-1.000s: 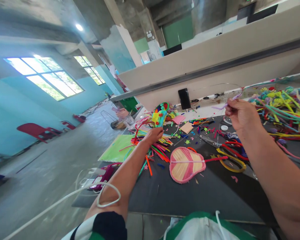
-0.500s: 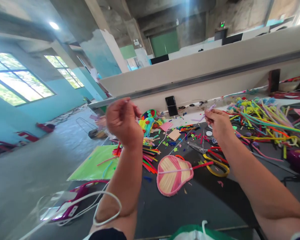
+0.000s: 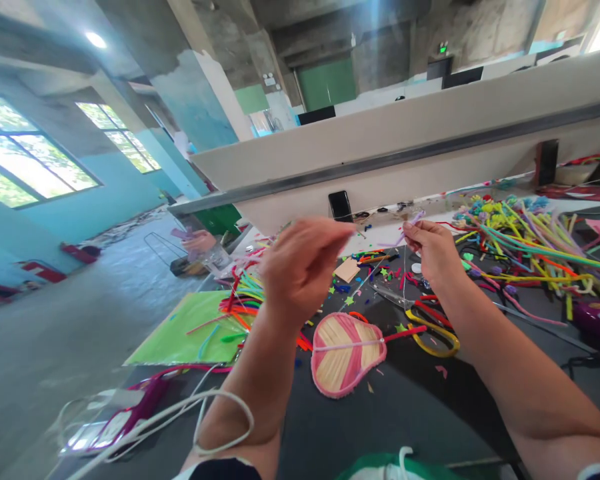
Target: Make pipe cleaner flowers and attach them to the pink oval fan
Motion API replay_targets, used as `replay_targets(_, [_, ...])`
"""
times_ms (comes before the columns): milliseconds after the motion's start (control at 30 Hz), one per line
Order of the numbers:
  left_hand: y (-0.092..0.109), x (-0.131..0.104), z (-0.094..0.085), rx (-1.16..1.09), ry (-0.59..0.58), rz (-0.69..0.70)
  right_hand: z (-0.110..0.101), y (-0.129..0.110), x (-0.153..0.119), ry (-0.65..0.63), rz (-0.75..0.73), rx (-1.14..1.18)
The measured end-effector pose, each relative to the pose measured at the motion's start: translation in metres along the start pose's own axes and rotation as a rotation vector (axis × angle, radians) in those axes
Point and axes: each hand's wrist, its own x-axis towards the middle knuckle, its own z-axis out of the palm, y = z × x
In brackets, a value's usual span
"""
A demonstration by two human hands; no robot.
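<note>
My right hand (image 3: 433, 252) pinches a small light-purple fuzzy piece, likely pipe cleaner (image 3: 416, 219), above the far side of the table. A thin pale thread (image 3: 405, 273) hangs below it. My left hand (image 3: 303, 267) is raised to its left, fingers pressed together and pointing right, somewhat blurred; what they hold, if anything, cannot be made out. Below and between my arms lies a pink-edged, fan-shaped piece (image 3: 347, 353) with straw-coloured panels and a red stick handle (image 3: 405, 332). Yellow-and-red-handled scissors (image 3: 437, 339) lie beside that handle.
Pipe cleaners (image 3: 525, 233) pile up at right. A green sheet (image 3: 180, 330) and a purple tool (image 3: 140, 410) with white cable lie left. A phone (image 3: 340, 206) leans against the partition (image 3: 405, 127). Another person's hand (image 3: 201, 241) shows at far left.
My left hand has moved right and slightly down, turning so its fingers point toward the right hand. My right hand stays nearly still with the purple piece.
</note>
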Motion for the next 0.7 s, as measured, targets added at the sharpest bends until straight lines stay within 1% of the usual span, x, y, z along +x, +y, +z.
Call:
replay_targets(33, [-0.003,-0.003,0.010,-0.042,-0.115,-0.051,0.000,0.000,-0.001,-0.010,0.002,-0.002])
replay_targets(67, [-0.010,-0.007,0.023,-0.084,-0.192,-0.132,0.001,-0.001,-0.002,-0.025,0.007,0.001])
replay_targets(133, [-0.030,-0.018,0.050,-0.135,-0.207,-0.324,0.002,-0.002,-0.004,-0.064,0.018,0.016])
replay_targets(167, [-0.039,-0.024,0.062,-0.193,-0.205,-0.437,0.003,-0.002,-0.006,-0.077,0.019,0.024])
replay_targets(200, [-0.046,-0.029,0.073,-0.282,-0.230,-0.544,0.004,-0.002,-0.007,-0.080,0.017,0.027])
replay_targets(233, [-0.049,-0.034,0.082,-0.356,-0.254,-0.618,0.006,-0.002,-0.008,-0.073,0.012,0.023])
replay_targets(267, [-0.050,-0.038,0.087,-0.410,-0.279,-0.662,0.007,-0.002,-0.009,-0.059,0.004,0.012])
replay_targets(333, [-0.046,-0.043,0.092,-0.478,-0.320,-0.718,0.008,-0.001,-0.010,-0.039,-0.009,-0.020])
replay_targets(433, [-0.034,-0.045,0.087,-0.491,-0.379,-0.753,0.011,0.002,-0.011,-0.030,-0.013,-0.061])
replay_targets(500, [-0.032,-0.045,0.082,-0.443,-0.427,-0.727,0.012,0.003,-0.012,-0.025,-0.016,-0.094])
replay_targets(567, [-0.033,-0.046,0.079,-0.368,-0.460,-0.671,0.014,0.003,-0.013,-0.016,-0.027,-0.131])
replay_targets(700, [-0.036,-0.050,0.080,-0.280,-0.446,-0.604,0.018,0.003,-0.018,0.008,-0.034,-0.195])
